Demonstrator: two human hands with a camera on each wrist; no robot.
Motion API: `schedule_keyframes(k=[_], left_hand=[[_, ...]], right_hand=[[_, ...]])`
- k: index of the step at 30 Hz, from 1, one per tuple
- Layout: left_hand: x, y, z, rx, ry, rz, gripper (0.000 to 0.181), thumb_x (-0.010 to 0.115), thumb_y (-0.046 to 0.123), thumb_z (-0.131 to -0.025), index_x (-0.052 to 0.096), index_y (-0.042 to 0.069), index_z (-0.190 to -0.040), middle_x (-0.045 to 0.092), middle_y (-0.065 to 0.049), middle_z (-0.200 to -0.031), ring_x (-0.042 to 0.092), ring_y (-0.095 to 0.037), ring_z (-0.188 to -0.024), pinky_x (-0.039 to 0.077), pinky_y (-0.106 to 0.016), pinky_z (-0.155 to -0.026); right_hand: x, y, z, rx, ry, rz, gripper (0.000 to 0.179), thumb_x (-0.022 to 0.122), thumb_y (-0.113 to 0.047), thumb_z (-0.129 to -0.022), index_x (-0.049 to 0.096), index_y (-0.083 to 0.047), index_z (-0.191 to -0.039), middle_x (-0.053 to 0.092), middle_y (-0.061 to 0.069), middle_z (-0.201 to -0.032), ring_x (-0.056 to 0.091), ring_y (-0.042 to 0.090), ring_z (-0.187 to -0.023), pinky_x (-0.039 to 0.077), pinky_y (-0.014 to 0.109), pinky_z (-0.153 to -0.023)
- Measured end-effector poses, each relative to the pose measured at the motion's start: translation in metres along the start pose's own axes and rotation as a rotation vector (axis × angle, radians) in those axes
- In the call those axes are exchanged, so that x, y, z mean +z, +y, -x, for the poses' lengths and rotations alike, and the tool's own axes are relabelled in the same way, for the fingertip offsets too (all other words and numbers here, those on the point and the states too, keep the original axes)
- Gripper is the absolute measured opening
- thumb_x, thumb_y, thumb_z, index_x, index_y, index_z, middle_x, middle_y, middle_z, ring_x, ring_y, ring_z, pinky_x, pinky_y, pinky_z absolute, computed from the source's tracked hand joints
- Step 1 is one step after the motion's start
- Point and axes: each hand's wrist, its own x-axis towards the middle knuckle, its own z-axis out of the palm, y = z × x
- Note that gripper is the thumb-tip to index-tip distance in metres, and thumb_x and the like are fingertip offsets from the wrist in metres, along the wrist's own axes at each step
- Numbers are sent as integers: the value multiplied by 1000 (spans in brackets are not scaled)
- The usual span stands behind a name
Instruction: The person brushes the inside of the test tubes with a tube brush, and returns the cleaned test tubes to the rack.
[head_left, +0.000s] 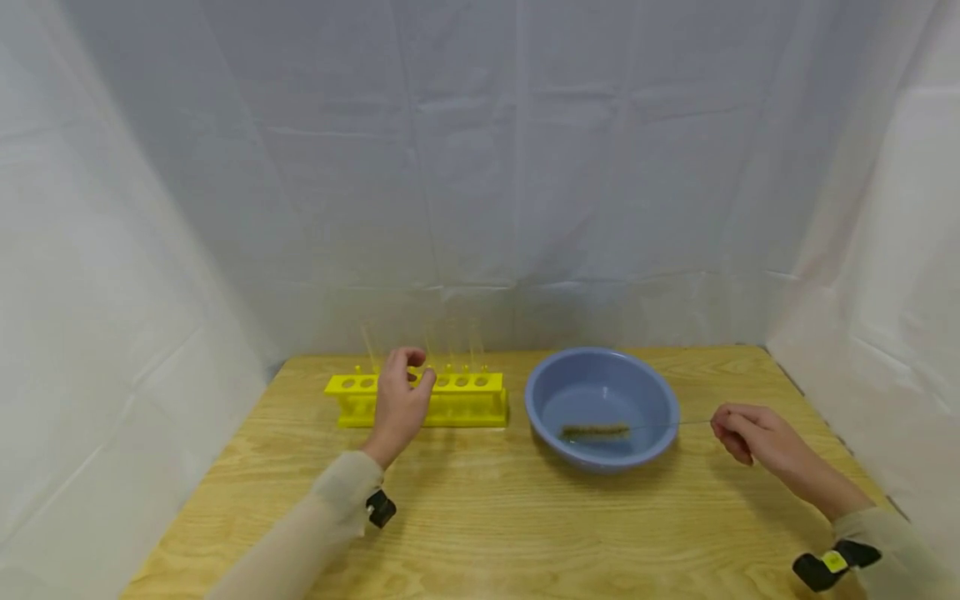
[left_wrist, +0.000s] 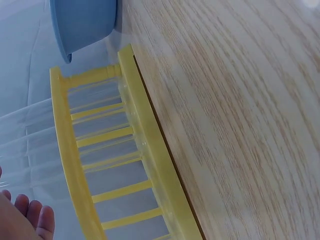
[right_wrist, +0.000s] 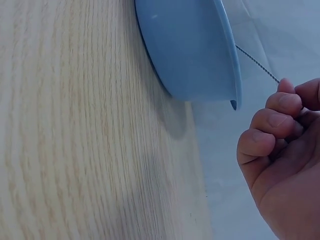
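Observation:
My right hand (head_left: pixel 757 437) pinches the end of a thin twisted wire, the handle of a test tube brush (head_left: pixel 596 431). Its bristled head lies inside the blue basin (head_left: pixel 602 465), low over the near side. The right wrist view shows the wire (right_wrist: pixel 257 65) crossing the basin's rim to my thumb and fingertip. My left hand (head_left: pixel 403 402) is over the middle of a yellow test tube rack (head_left: pixel 491 408), thumb and fingers bent and apart, with nothing visible between them. Clear test tubes (head_left: pixel 476 342) stand in the rack on both sides of that hand.
The wood-grain table (head_left: pixel 480 533) holds the rack at left and the basin right of it, with a narrow gap between. White sheeting (head_left: pixel 480 208) hangs behind the table and on both sides.

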Motion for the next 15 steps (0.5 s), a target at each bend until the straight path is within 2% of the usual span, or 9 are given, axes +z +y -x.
schedule_keyframes(k=[4,8,11,15], left_hand=[[1,1,0,8,-4,-1,19,59,12,-98,57,5,-115,55,-11,-112,52,-26,-102,49,-50,-89],[2,1,0,16,-3,-9,19,60,12,-97,57,5,-114,55,-11,-111,52,-25,-101,50,-42,-86],[2,1,1,14,-7,-15,19,59,14,-98,57,6,-114,54,-10,-111,52,-25,-101,49,-41,-86],[3,2,0,7,-14,-3,21,59,15,-98,56,5,-116,54,-11,-112,53,-32,-103,50,-47,-88]], right_hand=[[0,-4,-1,57,-7,-67,47,33,-25,-112,49,11,-87,43,7,-63,42,27,-53,40,36,-51],[-1,-5,-4,81,-9,-126,48,35,-30,-112,47,9,-87,42,6,-65,41,28,-55,39,37,-52],[-3,-4,-4,69,-5,-154,48,34,-31,-112,46,8,-87,42,5,-66,40,29,-56,38,38,-53],[-4,-2,-4,25,-1,-198,47,32,-30,-112,45,8,-88,40,6,-66,37,32,-57,37,39,-53]])
